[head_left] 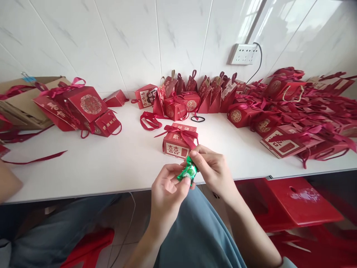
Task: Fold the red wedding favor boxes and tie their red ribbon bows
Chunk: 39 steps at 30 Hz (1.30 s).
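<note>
Between my two hands is a green wrapped candy [189, 170] with a shiny wrapper. My left hand [169, 188] pinches its lower end between thumb and fingers. The thumb and fingertips of my right hand [212, 166] grip the wrapper's upper end. Both hands are over the table's front edge, above my lap. Just behind them stands a red gift box [178, 143] with a ribbon bow on top, its front lower right corner partly hidden by my right hand.
More red boxes line the wall [181, 104], with a large heap [301, 115] at right and a stack [83, 104] at left. A black loop [198, 119] and loose ribbon [150, 121] lie on the white table [134, 163]. Another person's arm [9, 182] shows at left; red stools [304, 201] stand below right.
</note>
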{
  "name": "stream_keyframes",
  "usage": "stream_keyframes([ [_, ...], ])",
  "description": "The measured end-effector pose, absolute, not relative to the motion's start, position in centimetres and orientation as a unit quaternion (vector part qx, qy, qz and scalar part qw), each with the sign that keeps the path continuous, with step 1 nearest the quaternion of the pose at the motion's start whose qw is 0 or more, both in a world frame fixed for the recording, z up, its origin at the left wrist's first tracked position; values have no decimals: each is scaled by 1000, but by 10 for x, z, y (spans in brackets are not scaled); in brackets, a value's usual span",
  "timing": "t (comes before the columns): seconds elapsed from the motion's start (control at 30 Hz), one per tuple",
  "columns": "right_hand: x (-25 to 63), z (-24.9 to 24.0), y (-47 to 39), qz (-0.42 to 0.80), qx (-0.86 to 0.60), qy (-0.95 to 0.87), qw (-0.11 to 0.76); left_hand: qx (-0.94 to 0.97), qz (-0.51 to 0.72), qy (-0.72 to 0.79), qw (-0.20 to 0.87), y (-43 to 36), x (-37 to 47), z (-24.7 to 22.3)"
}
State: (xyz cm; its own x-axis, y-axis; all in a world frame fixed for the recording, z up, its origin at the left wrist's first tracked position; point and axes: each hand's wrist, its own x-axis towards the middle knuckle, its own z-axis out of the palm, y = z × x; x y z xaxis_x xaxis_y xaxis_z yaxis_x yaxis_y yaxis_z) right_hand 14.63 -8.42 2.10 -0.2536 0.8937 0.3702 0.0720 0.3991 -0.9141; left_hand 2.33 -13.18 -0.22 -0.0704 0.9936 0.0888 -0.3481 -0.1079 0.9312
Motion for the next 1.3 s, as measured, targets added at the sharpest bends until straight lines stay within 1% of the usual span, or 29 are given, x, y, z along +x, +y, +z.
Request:
stream_keyframes([
  [0.1,149,29,-78,378,-387,-680,495,417,614,392,543,-130,28,0],
  [0.23,152,36,-69,398,-393,-688,463,398,614,381,565,-130,37,2],
  [0.33,154,41,-67,426,-389,-685,444,378,640,369,557,-130,45,4],
  [0.47,154,45,-74,495,-372,-632,467,362,682,353,528,-128,54,4],
  [0.63,155,41,-82,494,-359,-601,517,371,689,323,531,-128,59,3],
  [0.73,157,35,-82,521,-300,-586,543,393,691,334,507,-129,58,3],
  [0.8,158,31,-82,536,-246,-580,561,417,703,351,457,-129,55,2],
  [0.87,160,28,-84,539,-212,-583,570,468,718,359,369,-126,49,1],
  [0.9,161,26,-86,537,-206,-586,571,510,722,354,306,-124,45,1],
  [0.97,163,23,-91,539,-202,-590,567,600,714,332,142,-119,34,1],
  [1.03,164,20,-98,551,-202,-583,561,661,684,308,-18,-114,24,2],
  [1.07,164,18,-101,563,-202,-573,560,677,667,303,-74,-112,20,3],
  [1.13,165,16,-107,588,-203,-542,564,692,640,307,-133,-110,16,6],
  [1.3,167,18,-117,599,-232,-492,588,688,630,323,-163,-110,16,9],
])
